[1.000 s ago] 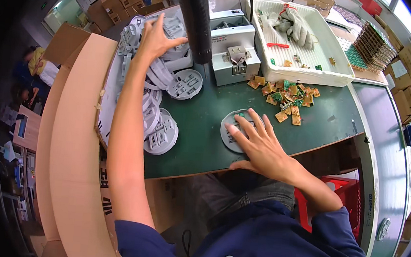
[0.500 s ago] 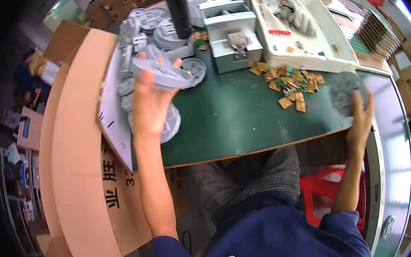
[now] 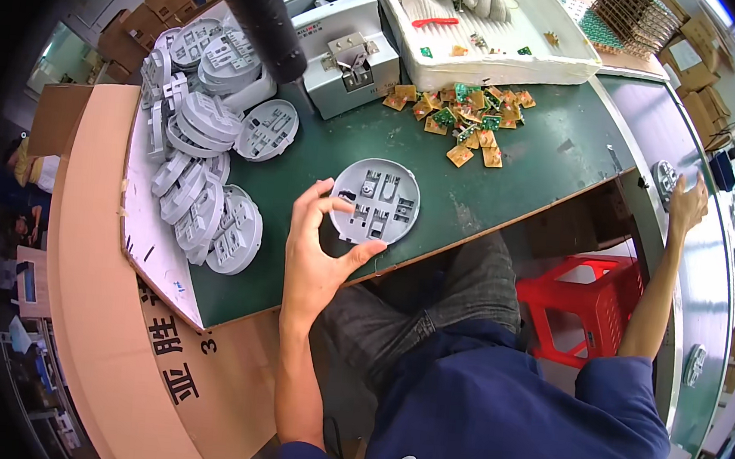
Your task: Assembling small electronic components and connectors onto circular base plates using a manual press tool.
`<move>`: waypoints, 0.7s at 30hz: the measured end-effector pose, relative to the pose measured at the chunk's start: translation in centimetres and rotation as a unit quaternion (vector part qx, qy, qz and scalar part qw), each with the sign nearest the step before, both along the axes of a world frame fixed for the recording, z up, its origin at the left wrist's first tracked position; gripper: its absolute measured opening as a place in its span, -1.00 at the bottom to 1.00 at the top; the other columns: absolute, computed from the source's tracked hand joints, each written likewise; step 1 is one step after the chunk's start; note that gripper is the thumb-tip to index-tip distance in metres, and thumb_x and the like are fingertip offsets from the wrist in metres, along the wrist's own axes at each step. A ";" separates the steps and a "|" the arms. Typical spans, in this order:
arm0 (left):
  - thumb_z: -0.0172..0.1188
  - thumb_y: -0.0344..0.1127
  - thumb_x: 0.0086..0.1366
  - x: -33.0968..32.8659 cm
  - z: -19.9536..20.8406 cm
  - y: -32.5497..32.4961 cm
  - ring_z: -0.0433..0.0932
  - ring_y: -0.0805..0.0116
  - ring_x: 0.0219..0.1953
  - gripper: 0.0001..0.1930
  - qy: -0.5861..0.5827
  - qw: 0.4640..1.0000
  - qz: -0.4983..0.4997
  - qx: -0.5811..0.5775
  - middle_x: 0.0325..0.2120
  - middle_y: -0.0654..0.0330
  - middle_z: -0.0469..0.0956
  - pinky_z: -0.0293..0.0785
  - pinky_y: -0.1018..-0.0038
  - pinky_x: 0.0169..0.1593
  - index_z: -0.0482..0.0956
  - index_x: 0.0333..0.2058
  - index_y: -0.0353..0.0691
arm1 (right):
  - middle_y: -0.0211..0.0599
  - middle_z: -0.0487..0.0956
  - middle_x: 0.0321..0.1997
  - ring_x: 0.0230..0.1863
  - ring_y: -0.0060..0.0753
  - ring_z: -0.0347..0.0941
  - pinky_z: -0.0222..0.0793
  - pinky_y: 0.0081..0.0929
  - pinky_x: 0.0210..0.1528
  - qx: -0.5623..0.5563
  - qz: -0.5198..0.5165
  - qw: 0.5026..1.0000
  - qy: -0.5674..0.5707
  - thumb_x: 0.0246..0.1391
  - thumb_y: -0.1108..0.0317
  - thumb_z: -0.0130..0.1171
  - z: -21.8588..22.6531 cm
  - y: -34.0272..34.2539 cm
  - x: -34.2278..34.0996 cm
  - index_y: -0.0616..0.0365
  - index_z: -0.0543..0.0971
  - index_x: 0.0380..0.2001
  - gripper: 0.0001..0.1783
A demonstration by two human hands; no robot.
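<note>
A round light-grey plastic housing [image 3: 391, 199] with molded slots and metal pieces lies flat near the front edge of the green table. My left hand [image 3: 318, 256] grips its left rim, fingers above and thumb along the near side. Far to the right, my right hand [image 3: 687, 205] hovers by the strip beyond the table, its fingers apart. Just left of those fingertips rests another round housing [image 3: 664, 180]; whether they touch it is hard to see. A heap of similar grey housings [image 3: 207, 131] fills the table's left side, one single housing [image 3: 268, 129] lying face up beside it.
Small yellow-and-green circuit boards [image 3: 471, 121] are piled near a white tray [image 3: 519, 64] holding gloves and a red tool. A grey machine [image 3: 350, 64] stands behind a dark tube [image 3: 259, 22]. A cardboard box [image 3: 89, 251] borders the left; a red stool [image 3: 581, 307] sits below right.
My left hand has brought a housing from the heap down to the table's front edge. My right hand has moved right, carrying a housing off the table onto the side strip.
</note>
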State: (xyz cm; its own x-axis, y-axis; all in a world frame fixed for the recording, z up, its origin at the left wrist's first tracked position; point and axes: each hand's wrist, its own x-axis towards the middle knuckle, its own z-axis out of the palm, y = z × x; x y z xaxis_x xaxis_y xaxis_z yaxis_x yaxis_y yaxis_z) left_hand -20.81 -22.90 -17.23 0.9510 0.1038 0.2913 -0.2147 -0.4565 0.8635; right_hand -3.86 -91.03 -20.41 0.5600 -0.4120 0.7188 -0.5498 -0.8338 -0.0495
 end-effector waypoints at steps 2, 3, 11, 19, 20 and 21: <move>0.61 0.02 0.05 -1.1 1.1 -0.5 0.33 0.00 0.35 -0.27 0.053 0.989 0.000 0.140 0.39 -0.10 0.14 0.28 0.11 0.38 0.46 0.05 -0.27 | -0.03 0.63 0.17 0.19 -0.16 0.56 0.48 -0.22 0.17 0.229 0.237 0.943 -0.055 0.37 0.14 0.14 3.0 9.8 -0.8 -0.05 0.53 0.27 -0.54; 0.58 0.16 0.03 -1.4 1.1 -0.8 0.28 -0.12 0.37 -0.15 0.028 0.984 0.006 0.177 0.41 -0.15 0.12 0.26 0.04 0.38 0.44 0.14 -0.24 | -0.07 0.67 0.07 0.09 -0.25 0.60 0.51 -0.31 0.07 0.276 0.316 0.908 -0.025 0.39 0.19 0.13 3.6 14.9 -1.1 -0.02 0.56 0.24 -0.59; 0.53 0.29 -0.02 0.0 2.0 -3.8 0.17 -0.18 0.41 0.13 -0.006 0.976 0.058 0.210 0.42 -0.14 0.10 0.25 0.01 0.39 0.26 0.37 -0.28 | -0.18 0.62 -0.14 -0.17 -0.08 0.59 0.49 -0.21 -0.15 0.173 0.505 0.817 0.219 0.12 -0.02 0.42 5.1 38.0 -5.6 0.11 0.52 0.04 -0.43; 0.38 0.38 0.06 0.4 1.5 -3.7 0.38 -0.13 0.15 0.04 -0.047 0.921 0.090 0.376 0.22 -0.18 0.39 0.37 0.03 0.24 0.44 0.15 -0.57 | -0.12 0.58 -0.14 -0.09 -0.03 0.54 0.47 -0.18 -0.05 0.134 0.529 0.819 0.179 0.19 0.13 0.35 3.7 39.6 -4.7 0.15 0.58 -0.04 -0.60; 0.37 0.40 0.07 0.2 1.5 -3.9 0.38 -0.13 0.13 0.06 -0.017 0.905 0.128 0.406 0.19 -0.20 0.39 0.41 0.06 0.21 0.43 0.15 -0.61 | -0.12 0.58 -0.14 -0.09 -0.03 0.54 0.47 -0.18 -0.05 0.132 0.529 0.819 0.178 0.19 0.13 0.35 3.5 39.3 -4.6 0.15 0.58 -0.04 -0.60; 0.36 0.41 0.07 0.1 1.7 -4.2 0.38 -0.12 0.10 0.08 0.013 0.885 0.165 0.435 0.17 -0.23 0.40 0.45 0.08 0.17 0.41 0.15 -0.65 | -0.12 0.58 -0.15 -0.11 -0.04 0.54 0.47 -0.19 -0.05 0.130 0.547 0.811 0.164 0.20 0.18 0.34 3.4 39.1 -4.5 0.14 0.60 -0.03 -0.64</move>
State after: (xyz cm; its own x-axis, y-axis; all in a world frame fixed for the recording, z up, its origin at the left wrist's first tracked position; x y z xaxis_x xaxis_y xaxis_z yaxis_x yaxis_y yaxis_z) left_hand -20.71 -27.06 -15.48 0.9184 0.1243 0.3757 0.0688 -0.9851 0.1578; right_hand -8.35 -51.97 -17.06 0.8363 0.3458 0.4255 0.4917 -0.8163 -0.3031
